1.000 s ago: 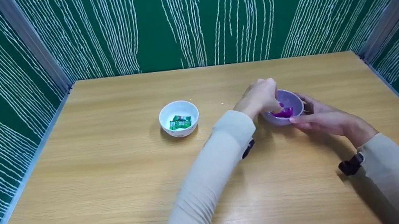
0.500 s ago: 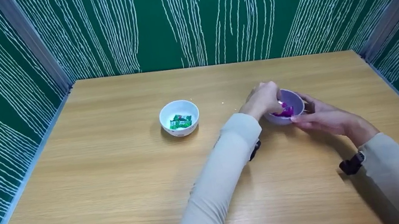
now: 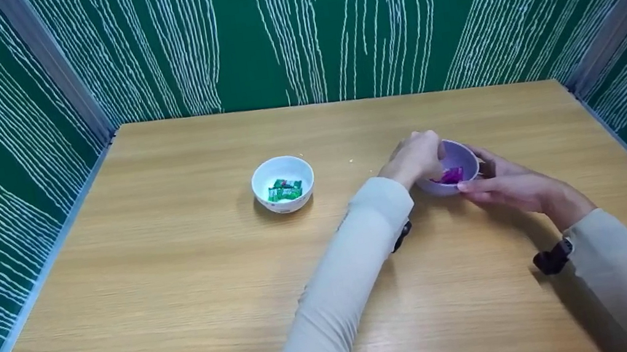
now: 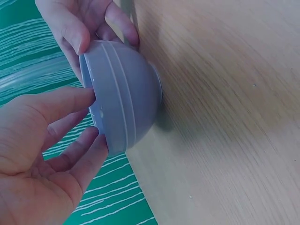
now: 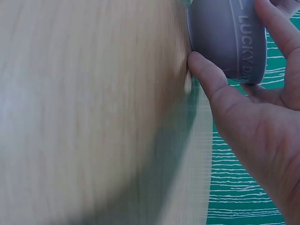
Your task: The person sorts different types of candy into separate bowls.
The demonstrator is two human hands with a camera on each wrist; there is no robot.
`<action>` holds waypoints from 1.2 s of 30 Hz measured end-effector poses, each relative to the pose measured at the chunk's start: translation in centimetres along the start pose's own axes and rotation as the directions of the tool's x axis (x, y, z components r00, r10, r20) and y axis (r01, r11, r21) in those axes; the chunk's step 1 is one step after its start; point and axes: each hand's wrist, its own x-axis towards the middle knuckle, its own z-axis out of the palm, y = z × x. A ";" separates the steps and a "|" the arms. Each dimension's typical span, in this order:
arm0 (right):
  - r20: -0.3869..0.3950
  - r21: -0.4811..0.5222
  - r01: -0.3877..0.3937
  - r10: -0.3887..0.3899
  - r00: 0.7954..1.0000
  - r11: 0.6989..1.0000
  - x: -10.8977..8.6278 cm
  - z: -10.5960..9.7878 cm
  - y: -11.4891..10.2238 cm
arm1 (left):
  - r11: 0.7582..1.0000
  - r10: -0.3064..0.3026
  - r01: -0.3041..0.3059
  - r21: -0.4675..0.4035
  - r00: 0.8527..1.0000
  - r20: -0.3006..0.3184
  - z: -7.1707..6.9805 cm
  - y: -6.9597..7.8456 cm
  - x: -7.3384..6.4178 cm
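My left hand (image 3: 415, 157) reaches over the near-left rim of a purple bowl (image 3: 464, 150), fingers dipping inside. In the left wrist view the bowl's outer wall (image 4: 133, 93) hides those fingertips, so I cannot tell whether they pinch anything. Shiny magenta wrapped candies (image 3: 451, 176) lie at the bottom of this bowl. From the right side, my right hand (image 3: 508, 187) holds the bowl, thumb at the rim and fingers around its far side. Raised lettering shows on the bowl's side (image 5: 246, 42) in the right wrist view.
A white bowl (image 3: 287, 206) with several green wrapped candies (image 3: 284, 191) stands to the left on the wooden table (image 3: 180, 283). Green panels with white wavy lines (image 3: 243, 37) enclose the table's back and sides. Small pale specks dot the wood between the bowls.
My left hand has shifted slightly right and toward me, staying inside the purple bowl. The magenta candies have moved a little under its fingers. The right hand keeps its hold.
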 end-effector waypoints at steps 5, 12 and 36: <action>-0.003 0.010 -0.010 0.010 1.000 1.000 0.0 -0.2 0.1 | 0.999 0.031 -0.031 0.023 0.999 -0.013 0.1 0.0 -0.2; -0.022 0.008 -0.036 0.036 0.999 0.999 0.0 -0.6 -0.1 | 0.998 0.055 -0.054 0.016 0.998 -0.019 0.2 -0.1 -0.2; -0.133 -0.403 -0.040 -0.015 0.991 0.914 -1.6 -1.1 -0.8 | 0.983 0.181 -0.182 0.028 0.983 0.027 -2.3 -1.9 -2.1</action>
